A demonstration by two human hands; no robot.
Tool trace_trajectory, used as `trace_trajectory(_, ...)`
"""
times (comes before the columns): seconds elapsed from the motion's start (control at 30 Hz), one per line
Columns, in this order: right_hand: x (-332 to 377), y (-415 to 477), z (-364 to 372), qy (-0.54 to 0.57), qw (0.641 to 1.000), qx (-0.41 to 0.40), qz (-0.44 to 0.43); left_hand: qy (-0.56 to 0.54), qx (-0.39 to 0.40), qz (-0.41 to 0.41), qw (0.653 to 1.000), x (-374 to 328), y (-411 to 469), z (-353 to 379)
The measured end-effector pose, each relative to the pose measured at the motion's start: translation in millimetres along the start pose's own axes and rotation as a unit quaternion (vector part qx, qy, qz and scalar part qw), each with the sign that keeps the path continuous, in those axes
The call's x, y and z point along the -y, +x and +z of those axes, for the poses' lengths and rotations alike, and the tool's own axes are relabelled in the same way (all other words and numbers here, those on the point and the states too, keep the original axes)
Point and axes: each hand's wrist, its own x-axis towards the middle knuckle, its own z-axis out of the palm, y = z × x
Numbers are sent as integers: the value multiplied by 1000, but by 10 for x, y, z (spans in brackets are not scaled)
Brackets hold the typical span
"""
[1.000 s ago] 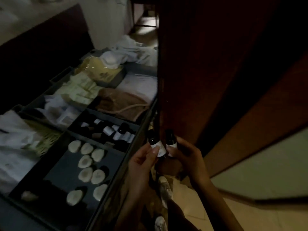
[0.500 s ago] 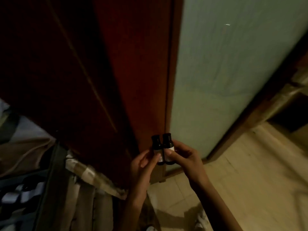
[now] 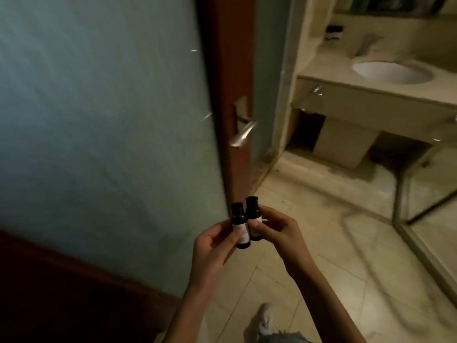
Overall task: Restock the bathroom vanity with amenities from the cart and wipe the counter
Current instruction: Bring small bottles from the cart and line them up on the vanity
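Two dark amenity bottles point(image 3: 246, 222) stand upright, touching, low in the middle of the frame; the left hand point(image 3: 214, 241) pinches one, the right hand point(image 3: 277, 230) the other. Best to keep both pinches firm and level past the door handle point(image 3: 243, 136), toward the tabletop point(image 3: 329, 73) at upper right by the sink point(image 3: 393, 71).

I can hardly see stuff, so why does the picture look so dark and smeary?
Head view: dim light all over; the door handle is streaked by motion blur; the sink looks soft; the two bottles stay fairly sharp; straight edges bend from the wide lens.
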Motion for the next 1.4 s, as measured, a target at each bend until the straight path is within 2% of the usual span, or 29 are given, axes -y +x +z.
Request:
trace_trajectory(0.17,160,213,-852,0,997,-70,-31,25,103,7,994,4,490,793)
trace_trajectory(0.57,115,418,-1845,4,983,-183,-18,18,210,-59,976,289,1207,1769)
trace_trajectory(0.9,230,1398,-2729,14,965,-260,-16,66,287,-43,955,385,2505,2686)
trace_trajectory(1.17,898,2829,-3490,-27,965,-258,-35,45,290,3,956,-65,3899,3537)
trace_trajectory(1.4,971,3721,-3729,-28,970,-240,-21,34,270,-7,962,-116,4777,3742)
